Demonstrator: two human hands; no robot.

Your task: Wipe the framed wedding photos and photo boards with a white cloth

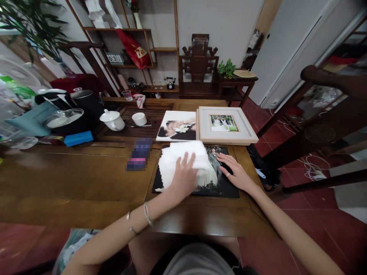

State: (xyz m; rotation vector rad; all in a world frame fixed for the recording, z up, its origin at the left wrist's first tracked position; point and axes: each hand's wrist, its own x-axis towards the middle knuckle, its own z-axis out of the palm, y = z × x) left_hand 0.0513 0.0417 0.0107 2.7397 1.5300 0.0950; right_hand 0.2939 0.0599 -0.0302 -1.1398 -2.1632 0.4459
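A folded white towel [169, 164] lies over the left and middle part of a dark wedding photo panel [226, 191], near the front edge of the table. My left hand [185, 173] rests on top of the towel with its fingers extended and slightly apart. On the panel's right side, my right hand [235, 172] lies flat with fingers stretched out, beside the figure in a grey suit. Much of the picture under the towel is hidden. Behind the panel sit a white-edged photo print [183, 131] and a pale picture frame [205, 133] with a smaller photo inside.
On the wooden table [86, 179], a blurred dark blue item [139, 152] lies left of the panel. Farther left are a blue block [78, 138], a white lidded cup [112, 120], a small white bowl [139, 119] and a black kettle [86, 101]. A wooden chair [321, 114] stands at right.
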